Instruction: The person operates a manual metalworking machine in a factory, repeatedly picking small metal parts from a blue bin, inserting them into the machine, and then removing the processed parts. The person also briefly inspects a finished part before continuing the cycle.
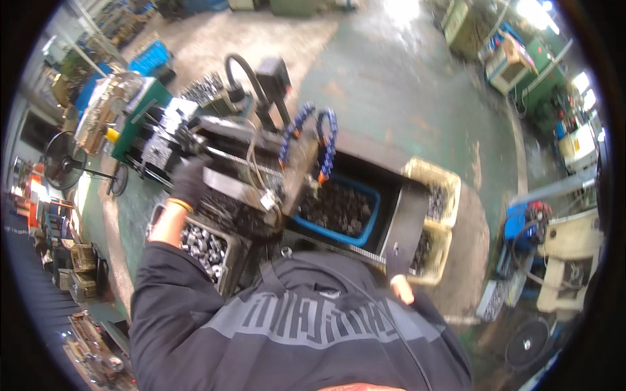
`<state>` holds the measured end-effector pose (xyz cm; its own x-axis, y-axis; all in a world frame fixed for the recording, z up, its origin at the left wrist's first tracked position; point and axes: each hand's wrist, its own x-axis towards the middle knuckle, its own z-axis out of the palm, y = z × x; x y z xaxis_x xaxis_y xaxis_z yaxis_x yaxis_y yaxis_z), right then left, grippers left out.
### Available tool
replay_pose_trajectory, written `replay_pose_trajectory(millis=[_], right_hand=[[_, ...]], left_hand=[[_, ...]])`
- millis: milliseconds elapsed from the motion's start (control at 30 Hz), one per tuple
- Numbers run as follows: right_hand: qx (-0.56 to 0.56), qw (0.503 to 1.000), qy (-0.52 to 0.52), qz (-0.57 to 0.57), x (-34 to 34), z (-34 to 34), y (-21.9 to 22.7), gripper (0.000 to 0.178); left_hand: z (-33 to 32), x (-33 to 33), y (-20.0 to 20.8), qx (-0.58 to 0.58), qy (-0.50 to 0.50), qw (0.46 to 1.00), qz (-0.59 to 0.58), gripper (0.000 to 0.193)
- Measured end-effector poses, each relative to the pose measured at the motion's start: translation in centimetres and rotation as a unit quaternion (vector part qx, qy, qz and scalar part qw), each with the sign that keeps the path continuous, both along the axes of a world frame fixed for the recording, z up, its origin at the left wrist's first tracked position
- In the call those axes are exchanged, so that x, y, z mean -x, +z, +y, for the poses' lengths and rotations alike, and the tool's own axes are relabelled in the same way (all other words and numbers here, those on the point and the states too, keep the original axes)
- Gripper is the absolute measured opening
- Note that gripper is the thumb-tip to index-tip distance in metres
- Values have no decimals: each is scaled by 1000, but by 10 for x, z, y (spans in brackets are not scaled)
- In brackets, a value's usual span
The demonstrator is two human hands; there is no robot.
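My left hand [189, 182], in a dark glove with an orange cuff, reaches to the spindle end of a small lathe-like machine [160, 146]. Its fingers blur into the dark metal there, so their grip does not show. My right hand [398, 259], also dark-gloved, is low at the right end of the machine's black tray [405, 218], beside a yellow crate. Its fingers cannot be made out. Between my hands, a blue bin [375, 221] of dark metal pieces sits in the tray. Below my left forearm is a container of shiny metal parts [203, 251].
Blue segmented coolant hoses [329, 143] arch over the machine, near a dark lamp-like head [272, 78]. Two yellow crates [450, 189] with parts stand at the right. A black fan [65, 159] is at the left, and other machines line the sides.
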<state>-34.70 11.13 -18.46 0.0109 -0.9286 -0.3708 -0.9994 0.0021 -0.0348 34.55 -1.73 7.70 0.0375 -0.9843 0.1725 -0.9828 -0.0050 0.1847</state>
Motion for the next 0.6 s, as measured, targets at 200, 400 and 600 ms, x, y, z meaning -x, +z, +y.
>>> replay_pose_trajectory(millis=[200,400,600], right_hand=[[4,896,-319,-310,-36,-36,59,56],[20,886,-193,-420,-115,-83,136,58],[-5,855,120,-505,-218,-113,248,76]], left_hand=[[-17,-75,-12,78,81,980,-162,44],[12,131,10,24,-30,959,279,57],[52,243,-17,-358,-35,689,629,52]])
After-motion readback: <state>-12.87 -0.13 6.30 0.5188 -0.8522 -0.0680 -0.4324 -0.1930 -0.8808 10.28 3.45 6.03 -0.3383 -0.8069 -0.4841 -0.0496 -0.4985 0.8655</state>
